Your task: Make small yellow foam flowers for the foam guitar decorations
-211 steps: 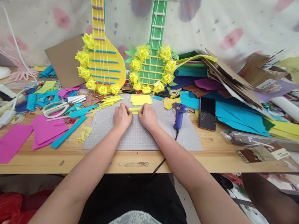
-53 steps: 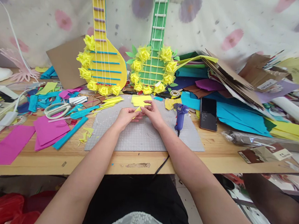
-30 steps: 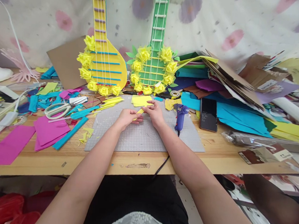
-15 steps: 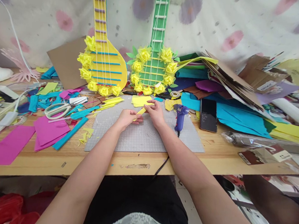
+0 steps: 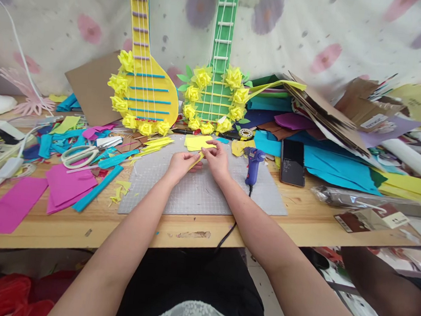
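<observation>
Over the grey cutting mat (image 5: 199, 199), a narrow yellow paper strip (image 5: 197, 161) is pinched between my two hands. My left hand (image 5: 180, 167) grips its lower end with thumb and fingers. At the upper end, my right hand (image 5: 216, 157) closes its fingertips on the same strip. Just behind the hands, yellow paper pieces (image 5: 194, 142) lie at the mat's back edge. A purple glue gun (image 5: 253, 166) stands on the mat to the right of my right hand, its cord running off the table's front.
Behind the mat lean a yellow paper guitar (image 5: 152, 91) and a green one (image 5: 216, 94), both trimmed with yellow flowers. Scissors (image 5: 80, 156), magenta paper (image 5: 70, 187) and scraps lie left. A phone (image 5: 293, 163), blue paper (image 5: 337, 164) and stacked cardboard (image 5: 321, 106) are on the right.
My hands have drawn slightly closer together along the yellow paper strip, so less of it shows between them. The things on the table stay in place.
</observation>
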Demonstrator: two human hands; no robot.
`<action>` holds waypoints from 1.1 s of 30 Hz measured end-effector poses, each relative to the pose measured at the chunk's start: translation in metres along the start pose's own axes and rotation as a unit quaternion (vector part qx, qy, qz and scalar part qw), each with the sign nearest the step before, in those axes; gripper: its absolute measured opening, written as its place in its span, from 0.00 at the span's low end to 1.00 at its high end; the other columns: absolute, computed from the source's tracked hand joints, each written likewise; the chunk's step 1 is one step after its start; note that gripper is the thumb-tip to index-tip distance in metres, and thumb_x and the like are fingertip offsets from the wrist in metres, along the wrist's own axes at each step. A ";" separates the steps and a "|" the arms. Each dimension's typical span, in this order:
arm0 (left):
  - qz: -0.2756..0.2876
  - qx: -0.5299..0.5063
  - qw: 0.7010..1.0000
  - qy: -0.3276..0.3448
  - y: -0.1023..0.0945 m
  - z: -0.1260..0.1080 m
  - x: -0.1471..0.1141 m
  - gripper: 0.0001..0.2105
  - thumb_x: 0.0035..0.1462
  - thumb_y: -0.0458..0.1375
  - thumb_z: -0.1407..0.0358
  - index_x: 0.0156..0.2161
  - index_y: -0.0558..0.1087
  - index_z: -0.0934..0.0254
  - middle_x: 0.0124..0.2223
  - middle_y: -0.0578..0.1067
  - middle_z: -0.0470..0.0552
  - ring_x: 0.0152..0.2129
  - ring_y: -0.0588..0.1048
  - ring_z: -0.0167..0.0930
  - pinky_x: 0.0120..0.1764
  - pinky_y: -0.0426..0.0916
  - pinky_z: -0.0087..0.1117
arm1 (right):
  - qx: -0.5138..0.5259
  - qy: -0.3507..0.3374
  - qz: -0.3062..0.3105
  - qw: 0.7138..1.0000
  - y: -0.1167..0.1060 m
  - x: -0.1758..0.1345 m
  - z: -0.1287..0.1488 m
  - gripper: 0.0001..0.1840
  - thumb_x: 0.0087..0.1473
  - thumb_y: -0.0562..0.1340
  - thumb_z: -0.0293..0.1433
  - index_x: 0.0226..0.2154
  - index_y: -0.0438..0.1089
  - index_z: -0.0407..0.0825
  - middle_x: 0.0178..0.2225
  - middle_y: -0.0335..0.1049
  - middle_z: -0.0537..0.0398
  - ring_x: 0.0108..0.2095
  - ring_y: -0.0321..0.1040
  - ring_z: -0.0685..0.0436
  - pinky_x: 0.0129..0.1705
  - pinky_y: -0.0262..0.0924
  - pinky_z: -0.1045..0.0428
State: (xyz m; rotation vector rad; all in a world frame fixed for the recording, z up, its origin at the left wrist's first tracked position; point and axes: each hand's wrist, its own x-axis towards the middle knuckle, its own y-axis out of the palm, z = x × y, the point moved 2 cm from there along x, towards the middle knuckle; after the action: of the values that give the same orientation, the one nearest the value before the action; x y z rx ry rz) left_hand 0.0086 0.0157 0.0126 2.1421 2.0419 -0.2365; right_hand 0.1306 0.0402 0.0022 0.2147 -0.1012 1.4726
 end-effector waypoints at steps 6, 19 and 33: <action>0.007 0.012 1.000 -0.025 -0.005 -0.003 -0.007 0.11 0.45 0.61 0.61 0.28 0.71 0.69 0.25 0.77 0.53 0.22 0.76 0.28 0.26 0.70 0.26 | 0.047 0.022 -0.070 0.996 -0.010 0.004 -0.001 0.17 0.41 0.62 0.35 0.34 0.57 0.51 0.21 0.66 0.63 0.25 0.65 0.51 0.33 0.62 0.53; -0.011 0.018 0.999 -0.031 -0.012 -0.001 -0.008 0.07 0.49 0.58 0.65 0.27 0.70 0.69 0.23 0.76 0.51 0.20 0.75 0.27 0.26 0.69 0.26 | 0.123 0.128 0.062 0.982 -0.004 -0.001 0.008 0.23 0.42 0.60 0.48 0.37 0.55 0.52 0.24 0.67 0.62 0.26 0.67 0.51 0.31 0.62 0.53; -0.003 0.038 0.999 -0.024 -0.028 -0.001 -0.008 0.09 0.46 0.60 0.63 0.27 0.71 0.69 0.26 0.77 0.55 0.20 0.75 0.27 0.25 0.69 0.26 | 0.077 0.085 0.001 0.993 -0.006 0.003 -0.001 0.24 0.32 0.66 0.37 0.33 0.57 0.50 0.18 0.60 0.69 0.19 0.62 0.55 0.28 0.62 0.54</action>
State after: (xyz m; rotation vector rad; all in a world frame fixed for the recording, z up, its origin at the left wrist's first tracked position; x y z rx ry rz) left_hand -0.0200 0.0096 0.0153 2.1514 2.0439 -0.3689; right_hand 0.1365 0.0429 0.0009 0.2123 0.1501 1.4960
